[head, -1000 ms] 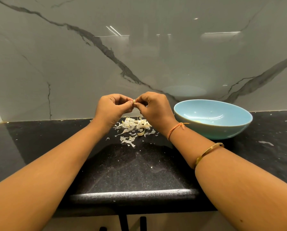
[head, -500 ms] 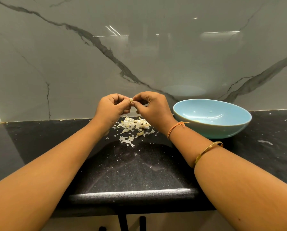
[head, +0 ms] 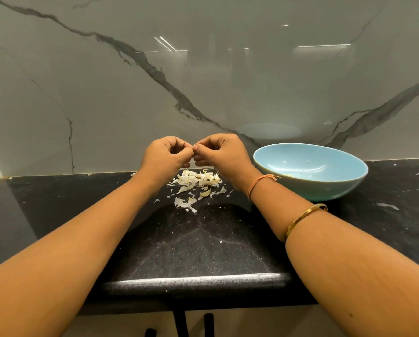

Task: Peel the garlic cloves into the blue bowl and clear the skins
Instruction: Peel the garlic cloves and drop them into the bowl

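My left hand point(head: 165, 155) and my right hand point(head: 221, 154) meet fingertip to fingertip above the counter, both pinching a small garlic clove point(head: 193, 148) that is almost wholly hidden between the fingers. Directly below them lies a loose pile of pale garlic skins point(head: 195, 184) on the black countertop. The blue bowl point(head: 310, 190) stands to the right of my right wrist; a bit of pale peeled garlic shows at its near inner edge.
The black speckled countertop point(head: 191, 244) runs to a rounded front edge near me. A glossy grey marble wall point(head: 203, 81) rises right behind the hands and bowl. Small skin flecks dot the counter at the right.
The hands stay together over the skins pile; the fingers have shifted slightly around the clove, which shows less now than half a second ago.
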A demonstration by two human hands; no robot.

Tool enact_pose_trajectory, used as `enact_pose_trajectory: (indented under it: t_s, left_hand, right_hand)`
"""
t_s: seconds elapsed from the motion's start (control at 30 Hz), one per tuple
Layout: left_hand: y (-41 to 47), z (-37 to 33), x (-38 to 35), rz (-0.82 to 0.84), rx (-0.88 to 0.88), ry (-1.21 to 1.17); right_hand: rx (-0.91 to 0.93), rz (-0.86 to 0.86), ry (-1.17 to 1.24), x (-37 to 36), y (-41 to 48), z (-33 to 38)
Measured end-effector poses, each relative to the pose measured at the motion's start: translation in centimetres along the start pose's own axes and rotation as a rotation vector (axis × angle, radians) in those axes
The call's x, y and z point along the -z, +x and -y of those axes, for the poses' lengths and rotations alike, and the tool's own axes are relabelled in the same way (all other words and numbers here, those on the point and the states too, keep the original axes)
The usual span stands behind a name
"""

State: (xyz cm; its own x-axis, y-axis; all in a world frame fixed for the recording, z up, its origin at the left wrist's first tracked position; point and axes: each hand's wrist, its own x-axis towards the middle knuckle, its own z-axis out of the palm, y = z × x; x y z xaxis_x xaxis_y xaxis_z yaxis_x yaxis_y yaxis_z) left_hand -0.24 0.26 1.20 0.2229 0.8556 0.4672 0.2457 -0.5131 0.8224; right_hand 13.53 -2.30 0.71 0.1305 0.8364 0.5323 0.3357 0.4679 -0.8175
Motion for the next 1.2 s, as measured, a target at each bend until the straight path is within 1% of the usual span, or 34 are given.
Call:
enact_pose_trajectory:
  t_s: [0.1, 0.17, 0.37, 0.5, 0.7, 0.77, 0.93, 1.07, 1.13, 1.2]
  left_hand:
    - [0.0, 0.1, -0.1, -0.002, 0.001, 0.029]
    - [0.2, 0.2, -0.1, -0.010, 0.003, 0.047]
    - [0.9, 0.9, 0.3, -0.102, 0.082, -0.066]
    - [0.7, 0.8, 0.4, -0.037, 0.093, -0.116]
    - [0.2, 0.0, -0.1, 0.041, 0.127, -0.263]
    - [0.1, 0.0, -0.2, 0.063, 0.114, -0.266]
    - [0.1, 0.1, 0.0, 0.007, 0.077, -0.258]
    - [0.1, 0.1, -0.1, -0.013, 0.061, -0.239]
    - [0.0, 0.1, -0.1, 0.002, 0.081, -0.264]
    - [-0.1, 0.0, -0.2, 0.022, 0.127, -0.341]
  right_hand:
    - [0.057, -0.013, -0.141, -0.1, 0.0, 0.1]
    - [0.075, -0.023, -0.165, -0.1, -0.1, 0.2]
    - [0.011, -0.057, 0.003, 0.4, -0.1, 0.3]
    - [-0.057, -0.053, 0.114, 0.4, 0.0, 0.2]
    - [-0.079, -0.054, 0.151, 0.5, -0.1, 0.4]
    - [-0.081, -0.045, 0.158, 0.5, -0.1, 0.5]
    - [-0.116, 0.011, 0.241, 0.5, -0.4, 0.9]
    - [-0.142, 0.007, 0.234, 0.3, -0.4, 0.8]
    - [-0.155, 0.021, 0.254, 0.4, -0.5, 0.9]
    - [-0.150, 0.029, 0.287, 0.5, -0.5, 1.1]
